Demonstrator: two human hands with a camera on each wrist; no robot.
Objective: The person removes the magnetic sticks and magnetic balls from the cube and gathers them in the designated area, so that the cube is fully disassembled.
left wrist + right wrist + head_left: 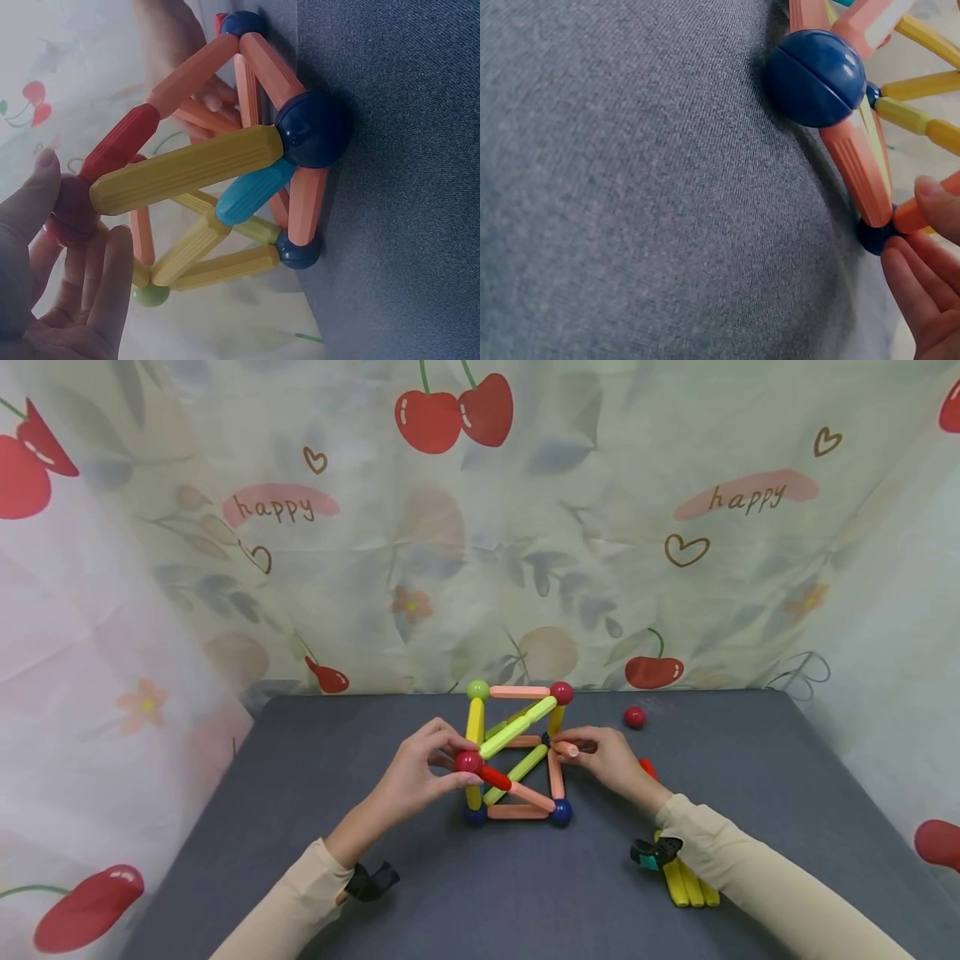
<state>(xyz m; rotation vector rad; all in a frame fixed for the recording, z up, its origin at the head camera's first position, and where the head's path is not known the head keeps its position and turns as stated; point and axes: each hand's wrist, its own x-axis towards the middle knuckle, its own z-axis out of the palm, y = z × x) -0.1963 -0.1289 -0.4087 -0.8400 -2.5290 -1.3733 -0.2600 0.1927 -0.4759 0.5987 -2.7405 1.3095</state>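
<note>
A frame of magnetic building sticks and balls stands on the grey table (420, 893). At its upper front corner my left hand (408, 768) pinches a red ball (468, 762) between thumb and fingers. From this ball run a red stick (495, 777), a light green stick (504, 739) and, in the left wrist view, a yellow stick (187, 171). At the far right, my right hand (603, 760) pinches a salmon-pink stick (565, 748). In the right wrist view, that stick's end is against a blue ball (874, 238) low on the frame.
A loose red ball (634, 717) lies beyond my right hand. Several yellow sticks (684, 881) lie side by side, partly under the right forearm. A red stick (649, 768) shows behind the right wrist. A printed curtain (360, 635) hangs behind the table.
</note>
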